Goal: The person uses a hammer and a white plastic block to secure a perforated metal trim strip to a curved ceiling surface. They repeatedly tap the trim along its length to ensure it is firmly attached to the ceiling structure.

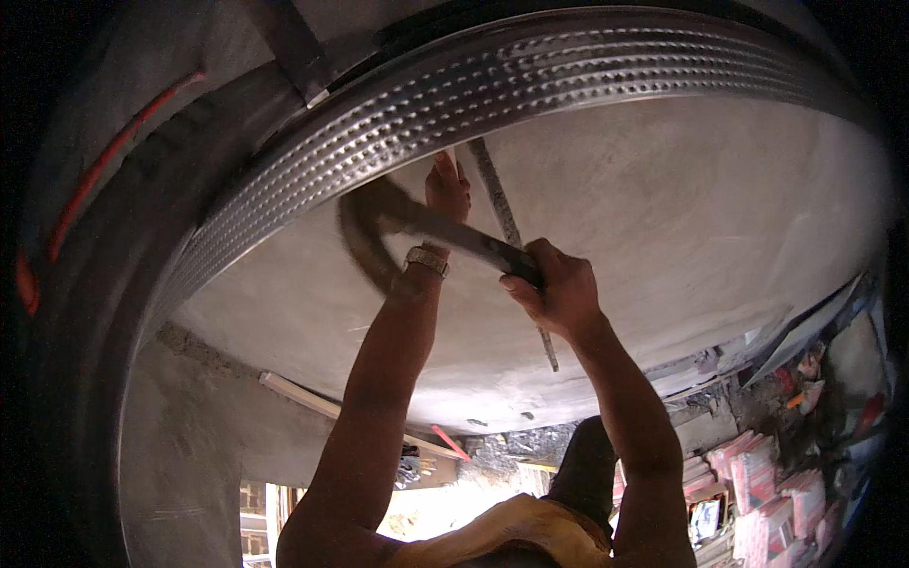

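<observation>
My right hand [559, 286] is closed round the dark grip of a hammer [469, 239]. The hammer's head end, to the left, is smeared by motion and lies across the view of my left forearm near the wrist. My left hand [448, 189] reaches up to the lower edge of a dimpled metal profile [417, 118]. Its fingers are drawn together at that edge; what they pinch is too small and partly hidden to name. A watch [427, 261] with a metal band sits on my left wrist.
Behind my hands spreads a grey plastered surface [691, 218] with a narrow dark strip [497, 194] running along it. A red flexible tube [114, 156] hangs at the left. Pink-and-white packs [757, 473] are stacked at lower right, near a pale batten [298, 393] at lower left.
</observation>
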Demonstrator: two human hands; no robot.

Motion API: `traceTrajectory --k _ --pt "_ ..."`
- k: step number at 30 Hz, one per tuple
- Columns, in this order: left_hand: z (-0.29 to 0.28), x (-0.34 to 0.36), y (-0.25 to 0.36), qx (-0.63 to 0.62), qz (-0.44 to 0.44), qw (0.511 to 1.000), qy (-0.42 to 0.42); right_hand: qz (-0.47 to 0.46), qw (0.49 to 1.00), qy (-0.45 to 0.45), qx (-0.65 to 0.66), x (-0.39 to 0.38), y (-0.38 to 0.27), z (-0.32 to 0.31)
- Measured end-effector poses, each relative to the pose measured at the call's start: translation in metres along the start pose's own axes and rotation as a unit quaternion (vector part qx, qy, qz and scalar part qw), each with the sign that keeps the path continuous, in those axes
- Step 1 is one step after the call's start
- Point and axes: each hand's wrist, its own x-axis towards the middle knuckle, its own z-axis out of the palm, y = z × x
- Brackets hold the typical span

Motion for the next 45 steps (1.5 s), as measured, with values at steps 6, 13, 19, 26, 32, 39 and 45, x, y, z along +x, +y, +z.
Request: traceTrajectory --k 6,13,19,26,32,39,45 --pt "0.012 0.016 -0.019 0.024 0.139 0.989 0.039 -0.094 0.992 0.060 -0.062 0.049 0.023 0.006" --pt "-0.002 0.012 -0.028 0.091 0.186 0.978 0.031 0.170 0.982 -0.066 -0.053 0.064 0.010 0.003" --pt "-0.024 0.030 -0.047 0.053 0.089 0.994 -0.026 -0.006 0.997 0.032 -0.066 0.060 0.033 0.008" --pt "-0.020 0.013 -0.013 0.046 0.069 0.996 -0.024 0.019 0.997 0.005 -0.074 0.056 0.008 0.009" --pt "-0.004 0.001 0.003 0.050 -0.017 0.999 0.013 0.205 0.974 -0.021 -0.095 0.075 0.029 0.004" --pt "-0.021 0.019 -0.020 0.129 0.170 0.977 -0.006 -0.014 0.998 0.053 0.004 0.040 0.002 0.012" --pt "-0.017 0.015 -0.014 0.138 0.075 0.988 -0.005 0.167 0.982 -0.037 -0.083 0.062 0.022 0.011"
